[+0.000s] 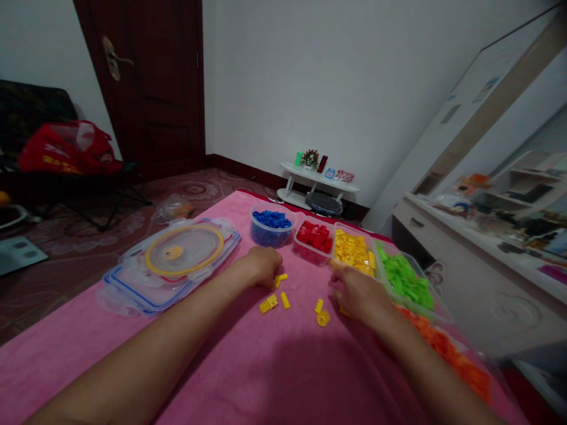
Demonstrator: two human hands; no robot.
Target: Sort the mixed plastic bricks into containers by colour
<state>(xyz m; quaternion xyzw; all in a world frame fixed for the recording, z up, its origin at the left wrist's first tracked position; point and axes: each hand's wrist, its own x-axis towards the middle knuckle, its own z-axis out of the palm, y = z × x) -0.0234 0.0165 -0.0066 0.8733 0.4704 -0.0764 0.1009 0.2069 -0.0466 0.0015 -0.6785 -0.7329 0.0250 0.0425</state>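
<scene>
My left hand [266, 267] is low over the pink cloth, its fingers curled down onto a small yellow building block [280, 278] that partly shows at the fingertips. Beside it lie more loose yellow blocks [268, 303] and a short yellow bar [284, 300]. My right hand [358, 290] is at the near side of the tub of yellow blocks [354, 248], with its fingers bent. Whatever is between those fingers is hidden; a bit of yellow shows below the hand. Left of it on the cloth lie a yellow round piece [323, 319] and a small yellow piece [319, 306].
A blue-block bowl [271, 238], a red-block tub [309, 254], green blocks [405, 277] and orange blocks [447, 348] line the table's far and right sides. Clear lids [183, 251] are stacked at left on the pink cloth [248, 366]. A white shelf [316, 175] stands beyond.
</scene>
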